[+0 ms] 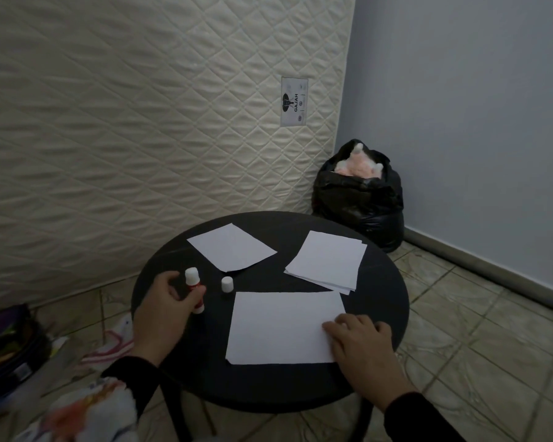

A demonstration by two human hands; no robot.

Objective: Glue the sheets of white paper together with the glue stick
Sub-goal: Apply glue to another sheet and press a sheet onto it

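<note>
A white sheet of paper (278,327) lies flat at the near side of the round black table (387,301). My right hand (358,342) rests palm-down on its near right corner. My left hand (165,309) grips the uncapped white glue stick (194,288), which stands upright on the table's left part. Its white cap (227,284) stands by itself just to the right. A single sheet (230,247) lies at the far left. A small stack of sheets (328,260) lies at the far right.
An upright quilted mattress (141,122) stands behind the table. A black rubbish bag (361,199) sits in the corner by the grey wall. Cloth and a dark case (7,349) lie on the tiled floor at the left.
</note>
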